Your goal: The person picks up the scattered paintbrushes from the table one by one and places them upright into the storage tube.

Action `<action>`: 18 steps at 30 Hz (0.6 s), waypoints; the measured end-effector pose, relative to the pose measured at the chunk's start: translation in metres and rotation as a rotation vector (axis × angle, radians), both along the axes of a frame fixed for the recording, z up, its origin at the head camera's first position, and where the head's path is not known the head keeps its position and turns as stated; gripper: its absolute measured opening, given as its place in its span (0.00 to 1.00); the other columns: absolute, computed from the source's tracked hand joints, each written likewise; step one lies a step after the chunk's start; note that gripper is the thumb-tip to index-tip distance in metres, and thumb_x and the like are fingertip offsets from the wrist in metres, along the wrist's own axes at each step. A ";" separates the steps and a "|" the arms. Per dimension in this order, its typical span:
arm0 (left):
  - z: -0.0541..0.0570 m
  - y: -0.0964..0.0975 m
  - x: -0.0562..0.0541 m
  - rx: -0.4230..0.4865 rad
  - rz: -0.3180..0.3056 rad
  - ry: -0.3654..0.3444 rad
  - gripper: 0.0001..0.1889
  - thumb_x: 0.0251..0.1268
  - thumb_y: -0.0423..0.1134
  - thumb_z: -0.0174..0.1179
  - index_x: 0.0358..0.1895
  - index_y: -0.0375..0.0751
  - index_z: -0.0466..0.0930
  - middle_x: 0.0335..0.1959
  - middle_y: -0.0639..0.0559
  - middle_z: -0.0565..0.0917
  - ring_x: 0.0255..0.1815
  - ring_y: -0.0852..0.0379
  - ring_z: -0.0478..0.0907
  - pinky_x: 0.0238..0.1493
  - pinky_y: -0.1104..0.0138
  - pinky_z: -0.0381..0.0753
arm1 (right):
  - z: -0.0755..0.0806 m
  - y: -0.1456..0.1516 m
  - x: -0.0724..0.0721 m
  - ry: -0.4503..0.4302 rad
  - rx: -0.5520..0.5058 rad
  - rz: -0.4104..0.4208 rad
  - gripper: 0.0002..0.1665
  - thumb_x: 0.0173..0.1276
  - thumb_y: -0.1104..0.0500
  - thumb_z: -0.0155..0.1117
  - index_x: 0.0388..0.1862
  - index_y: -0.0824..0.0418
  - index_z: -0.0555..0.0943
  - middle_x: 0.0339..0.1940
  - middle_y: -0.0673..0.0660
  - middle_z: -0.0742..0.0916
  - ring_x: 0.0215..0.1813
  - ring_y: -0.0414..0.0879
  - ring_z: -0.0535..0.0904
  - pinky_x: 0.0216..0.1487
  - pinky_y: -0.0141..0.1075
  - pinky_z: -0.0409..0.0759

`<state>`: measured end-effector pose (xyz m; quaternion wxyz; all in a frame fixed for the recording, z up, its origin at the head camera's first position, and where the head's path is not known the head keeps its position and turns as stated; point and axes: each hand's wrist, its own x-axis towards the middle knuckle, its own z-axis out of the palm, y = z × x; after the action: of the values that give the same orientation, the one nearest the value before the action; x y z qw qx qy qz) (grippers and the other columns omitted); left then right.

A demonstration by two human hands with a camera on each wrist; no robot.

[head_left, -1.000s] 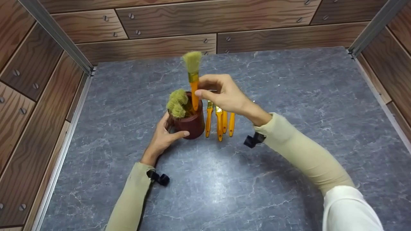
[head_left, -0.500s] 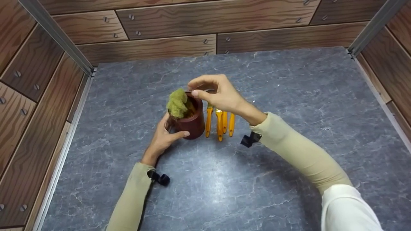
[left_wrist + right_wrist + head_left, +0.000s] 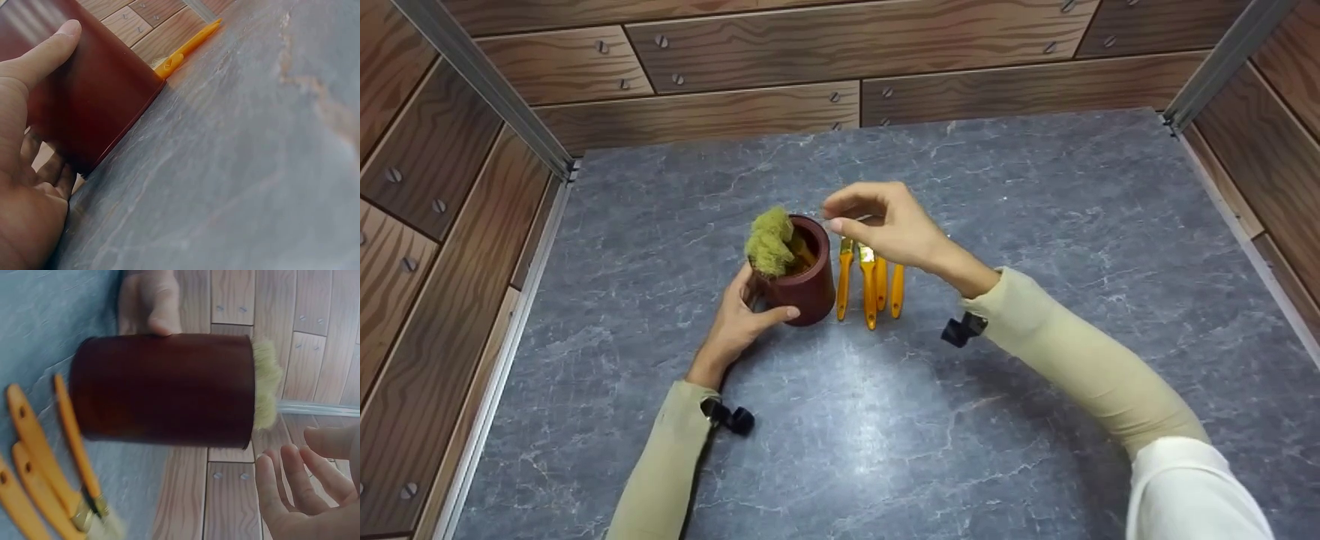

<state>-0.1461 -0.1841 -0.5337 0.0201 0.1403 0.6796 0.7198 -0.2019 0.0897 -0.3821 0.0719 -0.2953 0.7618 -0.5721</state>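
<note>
Cup (image 3: 812, 296), upright, clasped by left grip (image 3: 739, 319); contents: brushes (image 3: 769, 244), bristles up. Right grip (image 3: 891, 225): released, just beside cup rim. Four loose brushes (image 3: 869, 283): on table (image 3: 847, 420), below right grip.

Gray marbled tabletop (image 3: 585, 337), wood-plank-look walls (image 3: 930, 37) with slotted screw heads (image 3: 661, 41) behind it and flanking it, metal posts (image 3: 487, 82) at its far corners, glare (image 3: 862, 435) on its near half.

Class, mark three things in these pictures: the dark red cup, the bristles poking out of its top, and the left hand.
Dark red cup (image 3: 163, 391): right wrist view, middle of its outer wall.
Bristles (image 3: 770, 244): head view, middle of the yellow-green tuft.
Left hand (image 3: 737, 324): head view, back of the hand near the thumb.
</note>
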 end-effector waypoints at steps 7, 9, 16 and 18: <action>0.001 0.000 0.000 -0.006 0.006 -0.002 0.51 0.59 0.30 0.80 0.84 0.58 0.63 0.78 0.53 0.75 0.79 0.51 0.71 0.81 0.59 0.70 | -0.016 0.018 -0.002 -0.021 0.074 -0.068 0.14 0.74 0.65 0.71 0.56 0.66 0.88 0.52 0.62 0.91 0.52 0.53 0.89 0.57 0.42 0.89; 0.001 0.000 0.001 0.004 0.003 -0.004 0.52 0.59 0.30 0.80 0.84 0.57 0.62 0.78 0.52 0.75 0.79 0.51 0.71 0.81 0.59 0.70 | -0.022 0.022 -0.002 -0.025 0.087 -0.079 0.14 0.74 0.65 0.72 0.56 0.66 0.88 0.52 0.63 0.91 0.52 0.53 0.89 0.57 0.41 0.88; -0.001 0.001 0.001 0.015 0.004 -0.008 0.51 0.58 0.28 0.80 0.84 0.55 0.63 0.77 0.50 0.76 0.78 0.49 0.73 0.80 0.58 0.71 | -0.042 0.038 -0.002 -0.059 0.118 -0.110 0.14 0.73 0.67 0.72 0.56 0.67 0.87 0.53 0.66 0.90 0.53 0.56 0.89 0.59 0.46 0.88; -0.001 0.001 0.001 0.016 0.004 -0.008 0.51 0.58 0.28 0.80 0.83 0.55 0.64 0.76 0.50 0.77 0.78 0.49 0.73 0.80 0.58 0.71 | -0.047 0.043 -0.002 -0.055 0.135 -0.126 0.15 0.73 0.67 0.72 0.56 0.68 0.87 0.53 0.67 0.90 0.54 0.56 0.89 0.60 0.49 0.88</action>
<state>-0.1454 -0.1832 -0.5347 0.0200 0.1363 0.6738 0.7259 -0.2040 0.1330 -0.4287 0.0762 -0.2255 0.8134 -0.5308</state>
